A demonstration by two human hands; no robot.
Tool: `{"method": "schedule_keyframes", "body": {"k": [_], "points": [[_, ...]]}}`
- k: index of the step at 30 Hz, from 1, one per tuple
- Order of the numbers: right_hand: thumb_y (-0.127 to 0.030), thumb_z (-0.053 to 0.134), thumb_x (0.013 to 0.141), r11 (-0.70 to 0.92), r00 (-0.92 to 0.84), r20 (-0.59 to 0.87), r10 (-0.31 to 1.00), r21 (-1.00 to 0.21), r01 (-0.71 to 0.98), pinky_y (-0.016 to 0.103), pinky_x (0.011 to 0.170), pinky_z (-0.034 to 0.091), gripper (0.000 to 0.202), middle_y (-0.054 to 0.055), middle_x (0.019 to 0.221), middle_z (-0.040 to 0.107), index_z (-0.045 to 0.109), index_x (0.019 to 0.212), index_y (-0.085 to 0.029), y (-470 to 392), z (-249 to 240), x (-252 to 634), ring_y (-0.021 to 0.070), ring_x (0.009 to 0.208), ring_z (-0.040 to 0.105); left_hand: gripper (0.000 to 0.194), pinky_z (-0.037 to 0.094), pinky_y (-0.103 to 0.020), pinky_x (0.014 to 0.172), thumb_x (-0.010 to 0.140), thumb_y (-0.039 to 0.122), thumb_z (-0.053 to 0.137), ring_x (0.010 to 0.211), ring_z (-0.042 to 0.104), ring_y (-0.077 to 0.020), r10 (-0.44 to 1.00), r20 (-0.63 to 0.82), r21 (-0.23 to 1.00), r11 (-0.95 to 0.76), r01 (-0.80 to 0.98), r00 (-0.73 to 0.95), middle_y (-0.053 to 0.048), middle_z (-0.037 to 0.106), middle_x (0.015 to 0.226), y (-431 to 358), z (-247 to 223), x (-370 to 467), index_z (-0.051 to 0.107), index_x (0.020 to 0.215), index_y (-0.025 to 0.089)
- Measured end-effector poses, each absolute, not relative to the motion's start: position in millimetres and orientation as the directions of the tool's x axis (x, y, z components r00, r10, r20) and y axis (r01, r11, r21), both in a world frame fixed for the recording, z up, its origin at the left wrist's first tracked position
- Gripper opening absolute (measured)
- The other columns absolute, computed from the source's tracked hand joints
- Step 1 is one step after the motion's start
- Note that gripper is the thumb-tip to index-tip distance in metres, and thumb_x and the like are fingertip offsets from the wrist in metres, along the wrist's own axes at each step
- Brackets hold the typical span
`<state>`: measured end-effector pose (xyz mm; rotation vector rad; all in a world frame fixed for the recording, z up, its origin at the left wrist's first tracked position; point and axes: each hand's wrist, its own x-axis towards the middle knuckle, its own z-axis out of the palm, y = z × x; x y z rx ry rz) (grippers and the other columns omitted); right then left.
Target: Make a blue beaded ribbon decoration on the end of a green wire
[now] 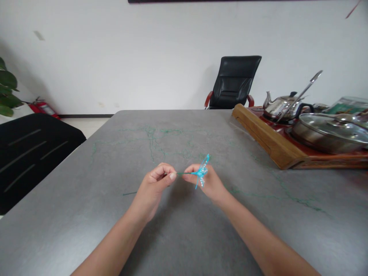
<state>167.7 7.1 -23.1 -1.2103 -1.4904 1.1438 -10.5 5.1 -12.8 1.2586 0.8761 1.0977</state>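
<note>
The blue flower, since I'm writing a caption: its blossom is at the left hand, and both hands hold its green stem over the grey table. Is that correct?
Not quite: the head view shows the blue blossom at the right hand, not the left hand. The rest stands: both hands hold its green stem over the grey table.

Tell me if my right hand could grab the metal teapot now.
Probably not straight away: your right hand seems busy with the green stem of the blue artificial flower, and the metal teapot sits farther off, with a metal utensil slanting across its front.
</note>
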Motion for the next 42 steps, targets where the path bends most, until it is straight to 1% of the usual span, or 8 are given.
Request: {"method": "schedule_keyframes", "body": {"k": [5,10,14,18,23,29,36,42], "points": [[-0.031,0.062,0.076,0.063,-0.134,0.034,0.990,-0.974,0.216,0.023,0.050,0.025,0.019,-0.006,0.052,0.039,0.059,0.063,-0.017,-5.1,-30.7,149.2,0.0087,0.051,0.034,0.013,0.036,-0.025,0.074,0.081,0.028,0.066,0.076,0.046,-0.0141,0.988,0.069,0.993,-0.054,-0.110,0.140,0.001,0.052,0.075,9.0,-18.4,-10.8,0.062,0.075,0.018],[-0.026,0.058,0.082,0.114,-0.163,0.074,0.984,-0.961,0.253,0.023,0.047,0.020,0.018,-0.008,0.049,0.031,0.061,0.066,-0.017,-21.1,-24.7,136.5,0.0078,0.047,0.028,0.012,0.039,-0.026,0.074,0.083,0.028,0.063,0.078,0.051,-0.0156,0.980,0.193,0.978,-0.195,0.073,0.045,0.000,0.055,0.077,10.5,-20.3,-13.1,0.063,0.075,0.019],[-0.019,0.056,0.085,0.266,-0.190,0.209,0.959,-0.894,0.360,0.022,0.052,0.029,0.018,-0.007,0.053,0.045,0.065,0.070,-0.018,-31.8,-12.8,133.4,0.0083,0.051,0.041,0.010,0.040,-0.028,0.076,0.086,0.025,0.061,0.081,0.053,-0.0161,0.941,0.333,0.912,-0.337,0.232,0.059,0.000,0.057,0.080,10.5,-18.6,-15.9,0.065,0.078,0.020],[-0.016,0.055,0.088,0.414,-0.222,0.350,0.910,-0.794,0.445,0.022,0.061,0.037,0.018,-0.003,0.063,0.061,0.067,0.074,-0.018,-38.0,-2.0,136.2,0.0099,0.060,0.054,0.012,0.041,-0.029,0.075,0.087,0.024,0.060,0.080,0.054,-0.0167,0.905,0.421,0.836,-0.415,0.358,0.065,-0.001,0.057,0.080,8.4,-13.9,-16.2,0.065,0.078,0.019],[-0.016,0.052,0.090,0.516,-0.208,0.485,0.849,-0.681,0.520,0.023,0.063,0.040,0.019,-0.002,0.067,0.066,0.068,0.079,-0.019,-38.8,9.4,147.8,0.0110,0.062,0.059,0.010,0.042,-0.032,0.075,0.088,0.024,0.059,0.082,0.054,-0.0186,0.856,0.503,0.725,-0.495,0.480,0.121,-0.002,0.056,0.082,6.0,-9.4,-15.6,0.065,0.081,0.020],[-0.017,0.053,0.090,0.505,-0.104,0.560,0.822,-0.632,0.588,0.024,0.064,0.043,0.018,-0.001,0.071,0.069,0.068,0.081,-0.020,-32.5,20.5,165.5,0.0125,0.065,0.063,0.010,0.041,-0.032,0.074,0.090,0.018,0.056,0.083,0.051,-0.0188,0.785,0.560,0.592,-0.604,0.534,0.266,-0.002,0.055,0.083,4.9,-8.9,-15.4,0.065,0.085,0.021],[-0.020,0.056,0.089,0.458,-0.040,0.564,0.825,-0.625,0.632,0.023,0.060,0.041,0.017,-0.002,0.069,0.070,0.070,0.079,-0.022,-23.3,19.7,177.4,0.0118,0.060,0.060,0.015,0.039,-0.032,0.073,0.093,0.020,0.052,0.083,0.049,-0.0186,0.729,0.534,0.537,-0.683,0.494,0.427,-0.002,0.053,0.082,3.2,-5.0,-14.7,0.064,0.084,0.022],[-0.023,0.059,0.087,0.409,-0.072,0.481,0.874,-0.647,0.644,0.023,0.056,0.035,0.016,-0.003,0.060,0.063,0.071,0.077,-0.020,-17.3,20.7,186.2,0.0096,0.053,0.051,0.016,0.039,-0.031,0.075,0.093,0.020,0.052,0.085,0.048,-0.0184,0.692,0.481,0.565,-0.714,0.413,0.537,-0.003,0.052,0.082,4.2,-3.0,-16.6,0.065,0.085,0.022]]}}
